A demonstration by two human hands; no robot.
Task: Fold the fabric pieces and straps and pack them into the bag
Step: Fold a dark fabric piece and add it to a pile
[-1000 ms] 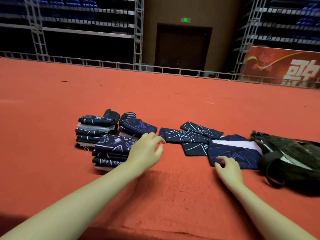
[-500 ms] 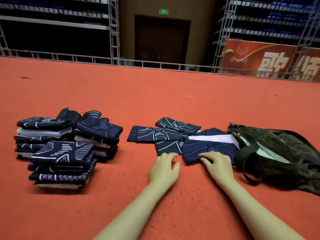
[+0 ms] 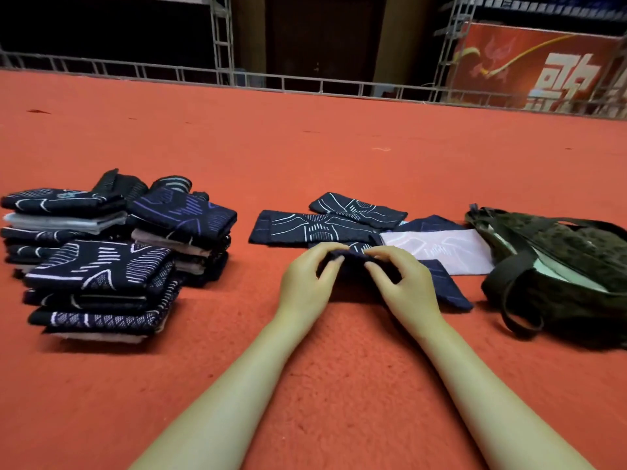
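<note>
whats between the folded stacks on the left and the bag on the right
In the head view, between the folded stacks and the bag lie loose unfolded fabric pieces on the red carpet, with both hands gripping the nearest one.

We see three stacks of folded fabric (image 3: 101,266) on the left, dark navy with pale line patterns. Mid-carpet, loose navy pieces (image 3: 315,225) overlap; one shows its pale underside (image 3: 441,249). A dark olive bag (image 3: 559,259) lies open at right, straps slack.
</note>
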